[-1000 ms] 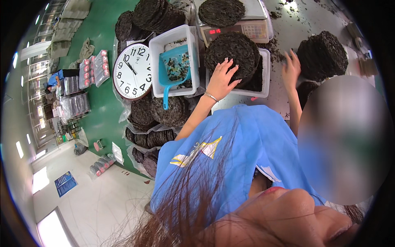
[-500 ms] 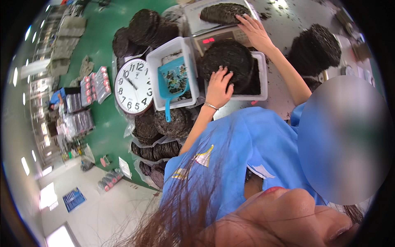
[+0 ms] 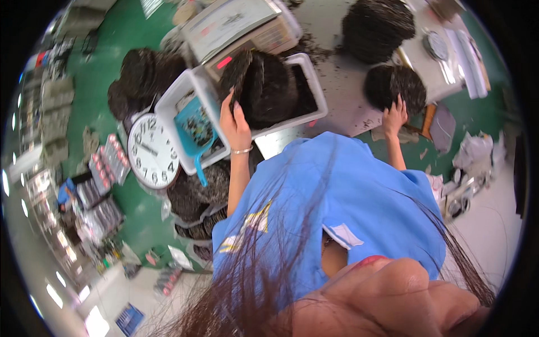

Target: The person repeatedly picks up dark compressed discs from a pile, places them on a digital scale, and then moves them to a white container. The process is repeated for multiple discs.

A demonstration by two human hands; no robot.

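Dark, round, dried seaweed cakes lie in piles around me. Over the white tub (image 3: pixel 321 101) sits a pile of seaweed (image 3: pixel 272 92). At its left side my left hand (image 3: pixel 236 128) grips the edge of a tilted seaweed cake (image 3: pixel 238 76), thumb and fingers on either side of it. My right hand (image 3: pixel 394 119) reaches far right, its fingers stretched out against the near side of a smaller seaweed pile (image 3: pixel 401 84). Behind the tub stands a scale (image 3: pixel 264 42) with a pale flat plate and a red lit display.
Left of the tub, a white bin (image 3: pixel 168 106) holds a blue dustpan (image 3: pixel 201 147) with scraps. A round wall clock (image 3: pixel 152 150) leans beside it. More seaweed stacks (image 3: pixel 143 73) stand at the left, and a taller pile (image 3: pixel 377 31) at the back right. Crumbs litter the metal table (image 3: pixel 342 84).
My right hand has left the seaweed on the scale and moved to the right-hand pile. The scale's plate is now bare. My left hand has shifted from the pile's top to a cake's edge.
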